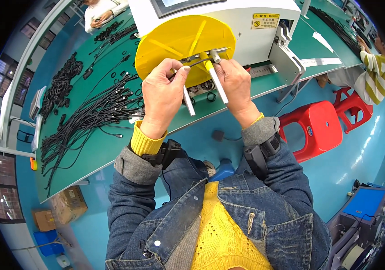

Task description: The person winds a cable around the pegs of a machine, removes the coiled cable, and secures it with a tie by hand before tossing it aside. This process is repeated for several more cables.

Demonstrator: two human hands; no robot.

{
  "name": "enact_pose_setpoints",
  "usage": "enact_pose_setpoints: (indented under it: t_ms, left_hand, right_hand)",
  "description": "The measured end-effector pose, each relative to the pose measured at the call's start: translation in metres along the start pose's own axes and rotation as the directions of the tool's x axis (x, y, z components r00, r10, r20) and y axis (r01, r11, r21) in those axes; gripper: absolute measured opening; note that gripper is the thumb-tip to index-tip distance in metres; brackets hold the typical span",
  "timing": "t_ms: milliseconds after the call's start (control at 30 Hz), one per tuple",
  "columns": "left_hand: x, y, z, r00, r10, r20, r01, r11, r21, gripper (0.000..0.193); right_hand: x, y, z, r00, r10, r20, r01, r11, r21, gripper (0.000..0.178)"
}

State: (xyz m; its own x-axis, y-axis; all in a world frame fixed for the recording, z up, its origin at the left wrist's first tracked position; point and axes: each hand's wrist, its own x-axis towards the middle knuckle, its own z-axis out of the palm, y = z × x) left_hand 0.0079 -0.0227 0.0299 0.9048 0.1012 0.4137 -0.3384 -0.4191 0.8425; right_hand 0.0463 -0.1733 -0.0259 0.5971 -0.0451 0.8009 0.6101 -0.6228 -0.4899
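A black cable (198, 62) runs across the front of a round yellow disc (156, 42) on a white machine. Its left part is pinched between the thumb and fingers of my left hand (162, 92). My right hand (236, 84) is closed at the cable's right part, beside a short metal knob (215, 56) on the disc's slotted bar; its fingertips are partly hidden. Two silver rods stick out toward me: the left rod (188, 100) beside my left fingers, the right rod (219, 85) between my hands.
Piles of black cables (95, 108) cover the green table (73, 155) on the left. The white machine (255, 45) has a metal bracket (287, 60) at its right. Red stools (316, 130) stand on the right. Other people sit at the far left and right.
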Motion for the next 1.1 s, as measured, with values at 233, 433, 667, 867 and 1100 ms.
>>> enact_pose_setpoints:
  t_ms: [233,433,667,867,1100]
  left_hand:
    - [0.001,-0.013,0.002,0.962,0.263,-0.071,-0.24,0.941,0.238,0.012]
    - [-0.007,-0.033,-0.01,0.987,0.099,-0.123,-0.115,0.985,-0.127,0.013]
    - [-0.008,-0.039,-0.012,0.988,0.095,-0.117,-0.119,0.97,-0.21,0.017]
    - [-0.019,-0.035,-0.018,0.996,0.009,-0.093,-0.032,0.97,-0.241,0.017]
    - [-0.038,-0.04,-0.025,0.99,0.028,-0.135,-0.067,0.951,-0.3,0.016]
  right_hand:
    - [-0.006,0.01,0.008,0.998,0.056,-0.007,-0.056,0.997,-0.045,0.013]
    - [-0.048,0.02,-0.018,0.979,0.175,0.102,-0.168,0.983,-0.077,0.019]
    - [-0.092,0.027,-0.074,0.86,0.393,0.325,-0.371,0.919,-0.131,0.022]
    - [-0.12,0.028,-0.097,0.759,0.523,0.389,-0.519,0.846,-0.126,0.024]
    - [-0.141,0.028,-0.109,0.676,0.6,0.429,-0.62,0.777,-0.108,0.022]
